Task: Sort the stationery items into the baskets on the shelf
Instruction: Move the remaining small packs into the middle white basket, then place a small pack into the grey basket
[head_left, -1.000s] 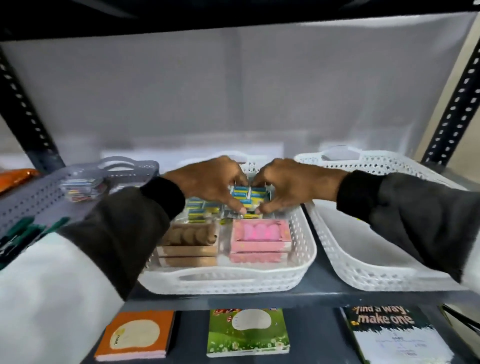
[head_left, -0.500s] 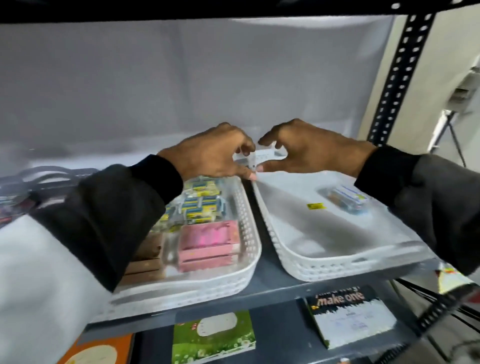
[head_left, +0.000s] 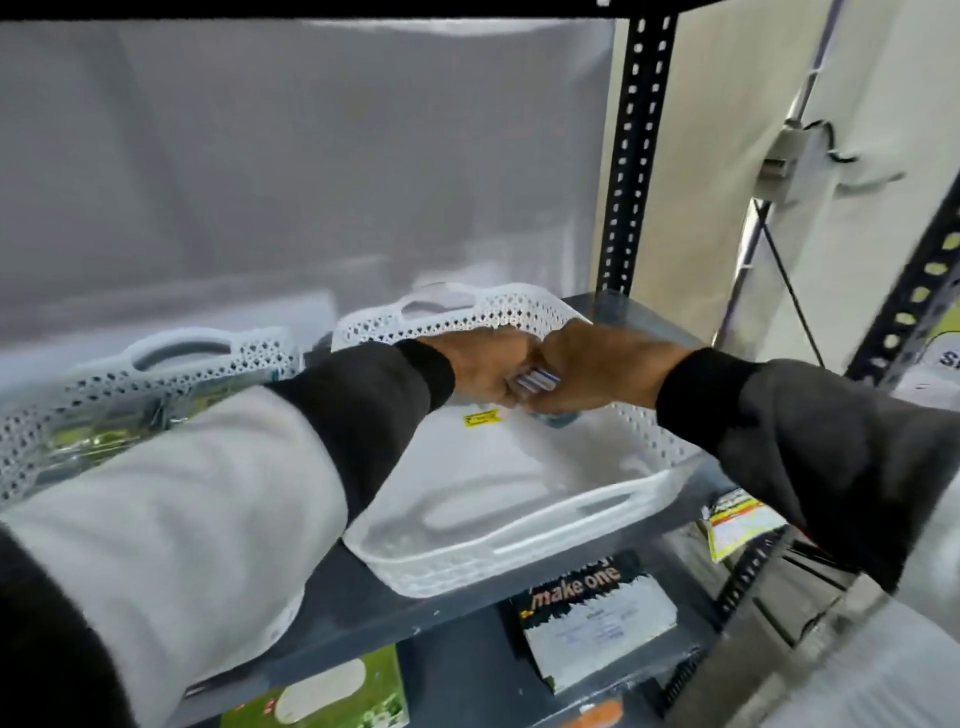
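Note:
Both hands meet over the right white perforated basket (head_left: 519, 535) on the grey shelf. My left hand (head_left: 483, 369) and my right hand (head_left: 597, 369) press together around a small clear pack with blue and white stripes (head_left: 535, 378), held between their fingers above the basket's back half. A bluish piece (head_left: 558, 420) shows just under my right hand; whether it is part of the pack or a separate item is unclear. A small yellow label (head_left: 481, 418) lies on the basket floor. The left white basket (head_left: 218, 353), holding blurred packs, is largely hidden by my left sleeve.
A black perforated upright (head_left: 628, 156) stands behind the right basket, another (head_left: 914, 306) at the front right. On the lower shelf lie a "make one" notebook (head_left: 592, 618), a green notebook (head_left: 332, 696) and a yellow-and-red packet (head_left: 737, 519).
The view swung right, from the middle basket to the right one. Both hands moved from the middle basket's packs into the right basket and closed together around the striped pack.

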